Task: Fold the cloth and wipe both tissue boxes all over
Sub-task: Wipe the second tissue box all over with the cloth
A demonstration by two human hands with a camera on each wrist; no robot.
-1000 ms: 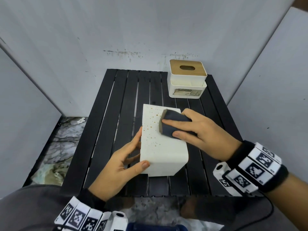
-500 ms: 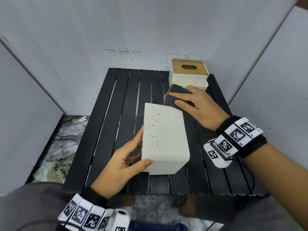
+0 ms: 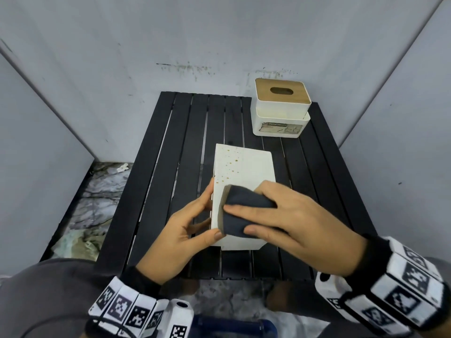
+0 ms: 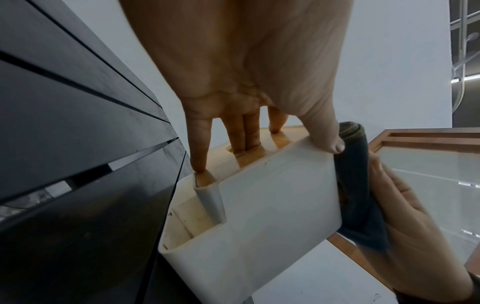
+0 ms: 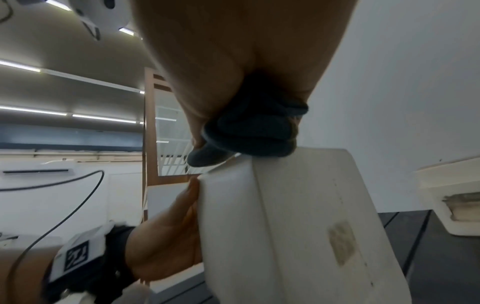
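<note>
A white tissue box with brown specks (image 3: 244, 176) lies on its side in the middle of the black slatted table (image 3: 170, 152). My left hand (image 3: 192, 223) grips its near left end, thumb on top and fingers against the wooden side (image 4: 275, 142). My right hand (image 3: 266, 215) presses the folded dark cloth (image 3: 244, 211) onto the box's near top face; in the right wrist view the cloth (image 5: 249, 127) is bunched under the palm on the box (image 5: 298, 216). A second white tissue box with a wooden lid (image 3: 280, 106) stands at the far right of the table.
Grey walls (image 3: 219, 40) close in the table at the back and on both sides. A marbled floor (image 3: 97, 196) shows to the left of the table. My grey-clad knees (image 3: 48, 289) are at the near edge.
My right hand swept the cloth from the middle of the box out to its far end, then back to the near end. The left hand has kept its hold on the box.
</note>
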